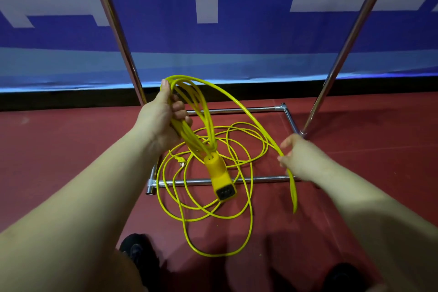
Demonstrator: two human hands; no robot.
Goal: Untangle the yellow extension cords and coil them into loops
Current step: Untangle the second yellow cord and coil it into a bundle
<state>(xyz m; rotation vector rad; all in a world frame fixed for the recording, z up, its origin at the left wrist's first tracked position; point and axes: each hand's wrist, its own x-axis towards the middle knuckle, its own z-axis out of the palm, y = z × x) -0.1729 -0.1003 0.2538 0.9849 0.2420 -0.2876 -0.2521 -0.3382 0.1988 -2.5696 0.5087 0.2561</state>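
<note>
So my left hand (166,117) had its fingers wrapped around a bundle of finished loops (189,99), the socket block (219,174) dangling off the bottom of that bundle. My right hand (297,157) was pinching the running strand (248,111) that arced over from the bundle, fingers curled on it, with the slack dropping past my wrist.

Everything else of the yellow cord (213,216) was a loose mess on the red floor (71,149), right under the socket block and draped over the chrome rack base (237,109). The small plug (180,161) sat just left of the block, down in the pile.

Handling-wise: the cord looked thin, light and floppy, with a smooth jacket that I'd guess slides easily through the fingers. The block looked like the only real weight, so it probably swings and tugs at the loops. I'd hold the bundle at the top and feed strand through a loose pinch. Snagging on the rack bars seemed the likely annoyance.
</note>
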